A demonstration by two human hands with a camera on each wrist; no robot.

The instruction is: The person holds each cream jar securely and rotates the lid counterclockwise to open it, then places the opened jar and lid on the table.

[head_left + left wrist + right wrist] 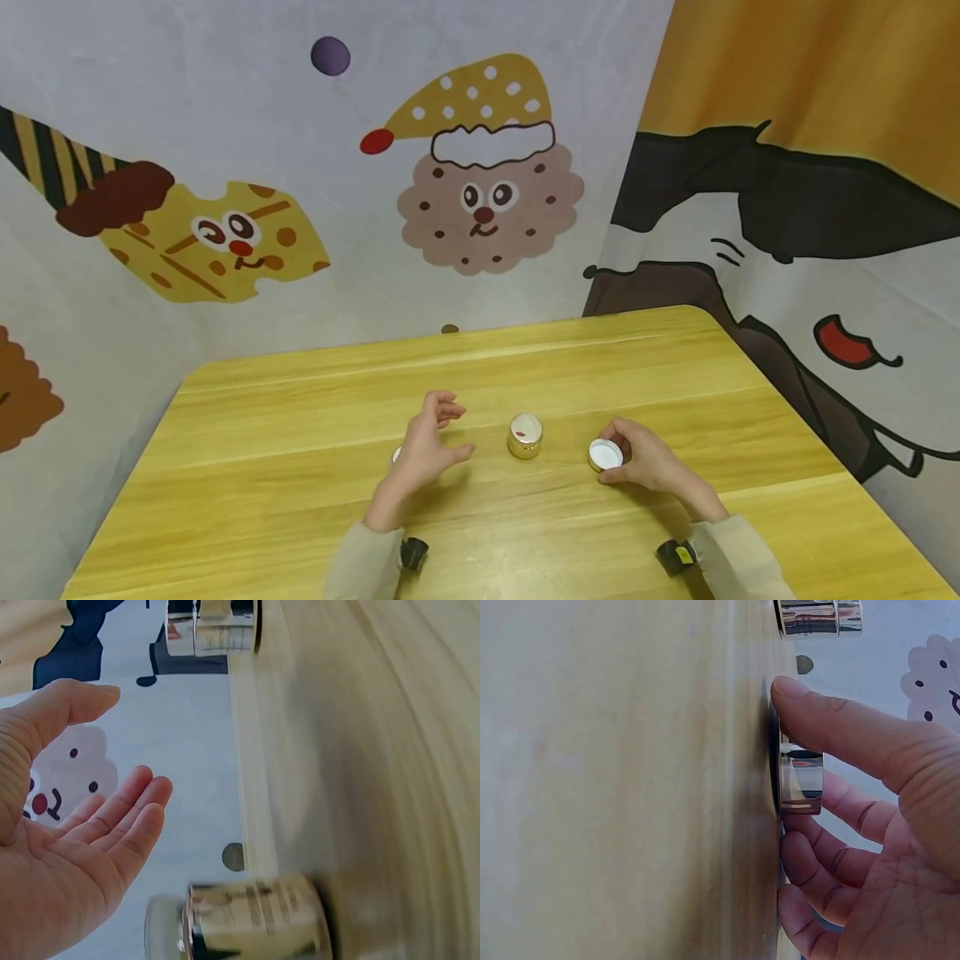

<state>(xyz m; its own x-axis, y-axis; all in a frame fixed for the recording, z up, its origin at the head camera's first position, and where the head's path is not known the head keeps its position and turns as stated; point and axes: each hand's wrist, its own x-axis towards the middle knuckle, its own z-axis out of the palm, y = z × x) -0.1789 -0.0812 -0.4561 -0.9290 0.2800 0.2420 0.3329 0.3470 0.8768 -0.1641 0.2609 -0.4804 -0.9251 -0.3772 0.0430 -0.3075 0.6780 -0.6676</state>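
The person's left hand [429,452] is held above the table [285,500] with nothing in it, the thumb well apart from the gently bent fingers. Over on the other side, the right hand [651,460] pinches a shallow gold lid [605,455] between its thumb and fingers. The lid has its white inside turned up, and from the right wrist it looks to be down on the tabletop, its shiny side wall showing between thumb and fingers.

Between the two hands, touched by neither, a small gold jar [525,437] stands upright with its top covered. It's a bit nearer the left hand's thumb than I'd have said at first glance. A second jar [259,919] is mostly hidden behind the left hand from up top; the left wrist view shows its gold body and bare, pale neck, just beside that hand and apart from the fingers.
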